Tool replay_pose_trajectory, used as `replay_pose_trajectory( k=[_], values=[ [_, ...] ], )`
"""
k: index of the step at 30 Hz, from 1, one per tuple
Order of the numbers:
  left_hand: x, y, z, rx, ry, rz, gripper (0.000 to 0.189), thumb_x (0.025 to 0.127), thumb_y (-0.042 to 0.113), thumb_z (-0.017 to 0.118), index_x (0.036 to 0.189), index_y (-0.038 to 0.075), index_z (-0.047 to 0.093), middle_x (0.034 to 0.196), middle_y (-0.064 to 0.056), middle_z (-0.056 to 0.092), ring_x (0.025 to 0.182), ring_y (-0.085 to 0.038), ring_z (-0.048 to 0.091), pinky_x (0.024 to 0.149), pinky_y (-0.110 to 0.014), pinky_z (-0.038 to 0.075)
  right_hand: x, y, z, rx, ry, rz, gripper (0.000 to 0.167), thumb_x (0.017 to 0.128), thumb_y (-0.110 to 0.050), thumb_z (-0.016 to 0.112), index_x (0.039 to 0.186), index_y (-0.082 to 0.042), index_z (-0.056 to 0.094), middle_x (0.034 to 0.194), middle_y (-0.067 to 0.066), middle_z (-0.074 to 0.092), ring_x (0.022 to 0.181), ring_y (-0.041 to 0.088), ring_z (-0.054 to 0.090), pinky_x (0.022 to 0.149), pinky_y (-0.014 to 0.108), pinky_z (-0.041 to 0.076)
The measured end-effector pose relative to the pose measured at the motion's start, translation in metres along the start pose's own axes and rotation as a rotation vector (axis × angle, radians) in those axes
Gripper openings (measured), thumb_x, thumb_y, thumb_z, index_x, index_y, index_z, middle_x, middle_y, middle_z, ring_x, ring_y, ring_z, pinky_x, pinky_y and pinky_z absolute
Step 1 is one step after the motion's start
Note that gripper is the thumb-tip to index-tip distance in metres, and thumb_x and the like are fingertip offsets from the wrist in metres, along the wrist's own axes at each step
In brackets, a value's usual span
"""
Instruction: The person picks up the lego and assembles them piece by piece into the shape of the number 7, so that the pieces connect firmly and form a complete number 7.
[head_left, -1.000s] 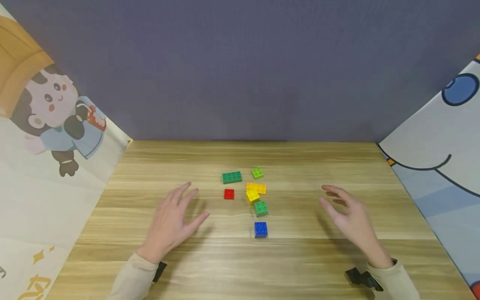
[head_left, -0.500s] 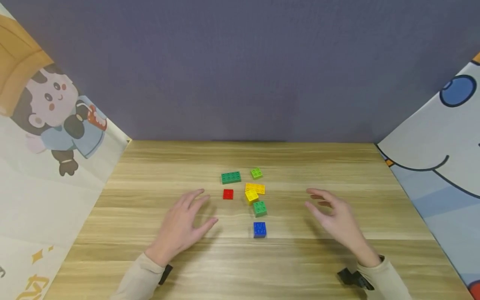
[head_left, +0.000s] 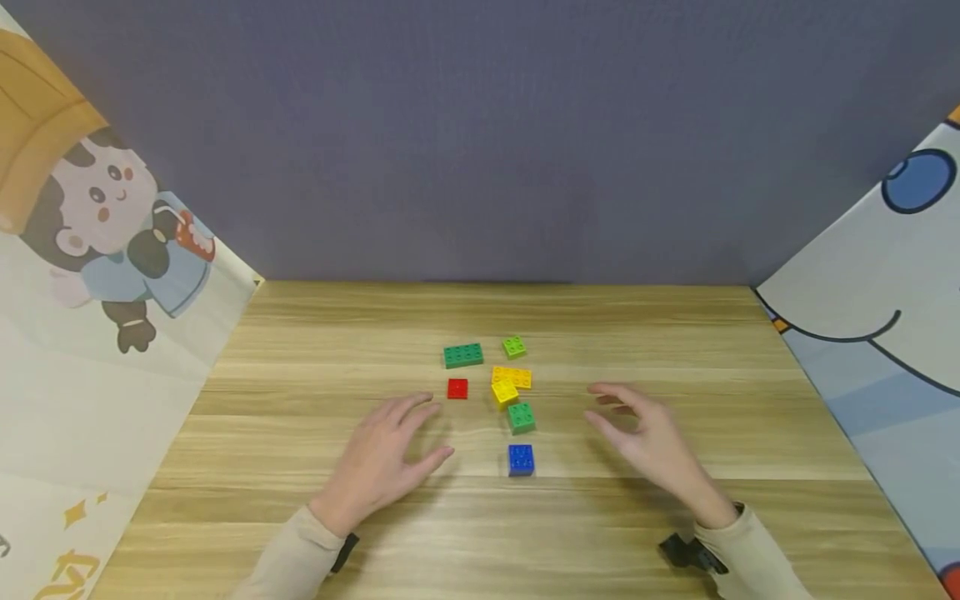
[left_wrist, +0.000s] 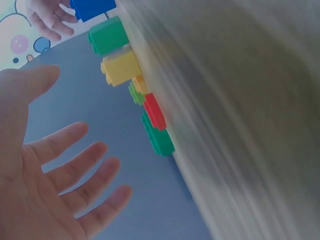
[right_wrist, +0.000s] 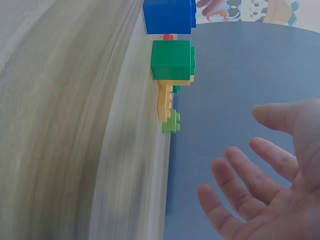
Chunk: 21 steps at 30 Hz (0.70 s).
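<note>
Several toy building bricks lie in a loose group on the wooden table. Closest to my left hand [head_left: 382, 458] is a small flat red brick [head_left: 457, 389]; that hand hovers to its lower left, fingers spread and holding nothing. My right hand [head_left: 652, 437] hovers on the other side, fingers loosely bent around nothing. Between the hands are a blue brick [head_left: 521, 460], a green square brick [head_left: 521, 417] and a yellow brick [head_left: 505, 393], which overlaps a long orange-yellow brick [head_left: 513, 377]. Farther back are a long dark green brick [head_left: 463, 355] and a lime brick [head_left: 514, 347].
The wood-grain table [head_left: 360, 317] ends at a grey-blue panel [head_left: 480, 150] at the back. Printed cartoon walls flank it, a left wall [head_left: 90, 358] and a right wall [head_left: 847, 275]. Black straps sit at both wrists, by beige sleeves.
Both hands have moved inward, the left one to the right and slightly down, the right one to the left. The bricks keep their places.
</note>
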<state>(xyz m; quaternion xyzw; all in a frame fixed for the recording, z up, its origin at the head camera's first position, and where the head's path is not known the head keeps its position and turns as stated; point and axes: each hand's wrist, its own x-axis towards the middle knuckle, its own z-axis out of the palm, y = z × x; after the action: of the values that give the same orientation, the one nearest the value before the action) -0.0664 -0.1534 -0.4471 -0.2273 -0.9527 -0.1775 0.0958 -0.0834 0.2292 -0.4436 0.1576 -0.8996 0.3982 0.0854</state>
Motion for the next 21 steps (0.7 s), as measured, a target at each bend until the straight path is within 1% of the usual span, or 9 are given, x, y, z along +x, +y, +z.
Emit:
replay_pose_trajectory(
  k=[6, 10, 16, 21],
  values=[
    [0.001, 0.008, 0.004, 0.010, -0.051, 0.027, 0.064, 0.095, 0.058, 0.074, 0.141, 0.014, 0.067, 0.149, -0.010, 0.065, 0.136, -0.034, 0.063, 0.113, -0.057, 0.051, 0.003, 0.000, 0.009, 0.030, -0.026, 0.009, 0.040, 0.095, -0.012, 0.080, 0.134, -0.008, 0.071, 0.130, 0.013, 0.075, 0.109, 0.034, 0.075, 0.093, 0.058, 0.061],
    [0.003, 0.014, 0.006, 0.014, -0.074, 0.045, 0.065, 0.095, 0.061, 0.072, 0.142, 0.016, 0.067, 0.150, -0.009, 0.065, 0.136, -0.032, 0.063, 0.115, -0.056, 0.050, 0.003, 0.000, 0.013, 0.027, -0.029, 0.000, 0.040, 0.095, -0.011, 0.081, 0.133, -0.005, 0.071, 0.129, 0.013, 0.076, 0.108, 0.033, 0.075, 0.093, 0.057, 0.061],
    [0.006, 0.021, 0.008, -0.002, -0.080, 0.055, 0.064, 0.095, 0.061, 0.071, 0.142, 0.017, 0.067, 0.149, -0.007, 0.065, 0.135, -0.031, 0.064, 0.114, -0.055, 0.051, 0.005, -0.001, 0.017, 0.023, -0.038, -0.016, 0.040, 0.093, -0.010, 0.081, 0.132, -0.004, 0.071, 0.127, 0.014, 0.076, 0.107, 0.032, 0.075, 0.092, 0.055, 0.062],
    [0.010, 0.026, 0.010, -0.028, -0.088, 0.068, 0.063, 0.096, 0.061, 0.071, 0.141, 0.018, 0.068, 0.148, -0.006, 0.066, 0.134, -0.031, 0.064, 0.113, -0.056, 0.052, 0.006, -0.002, 0.020, 0.025, -0.053, -0.007, 0.042, 0.093, -0.010, 0.082, 0.132, -0.002, 0.071, 0.129, 0.013, 0.076, 0.109, 0.031, 0.075, 0.094, 0.055, 0.061]
  ],
)
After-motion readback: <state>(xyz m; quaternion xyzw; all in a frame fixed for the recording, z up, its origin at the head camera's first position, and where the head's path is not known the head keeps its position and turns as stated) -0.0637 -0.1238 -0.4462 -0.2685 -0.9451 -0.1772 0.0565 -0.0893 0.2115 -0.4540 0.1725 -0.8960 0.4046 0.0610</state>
